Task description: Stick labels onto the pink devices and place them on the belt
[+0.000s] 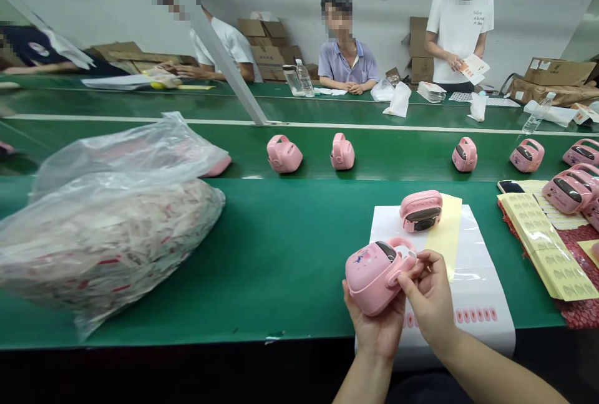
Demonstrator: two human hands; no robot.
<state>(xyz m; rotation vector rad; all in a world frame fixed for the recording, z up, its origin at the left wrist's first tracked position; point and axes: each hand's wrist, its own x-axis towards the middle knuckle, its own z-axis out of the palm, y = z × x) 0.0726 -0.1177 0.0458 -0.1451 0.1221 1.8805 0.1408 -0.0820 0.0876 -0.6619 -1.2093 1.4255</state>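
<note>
Tilted on its back in my left hand (378, 329) is a pink portable speaker (367, 276), with a small cartoon print and a dark panel. My left palm and fingers cup it from below. Thumb and fingertips of my right hand (433, 301) are pinched at the end of its carrying handle; whether a small sticker is between them is hidden. Just beyond, a second pink speaker (421, 211) rests on a white sticker sheet (472, 254) and a yellow backing strip (452, 217). Red oval stickers (475, 315) line the sheet's near edge, partly behind my hands.
A large clear plastic bag (112, 248) of printed pieces covers the left of the green table. More pink speakers (283, 154) stand spaced along the belt. At right are yellow sticker sheets (547, 245) and grouped speakers (568, 189). Several people sit or stand opposite; a slanted post (219, 42) rises mid-table.
</note>
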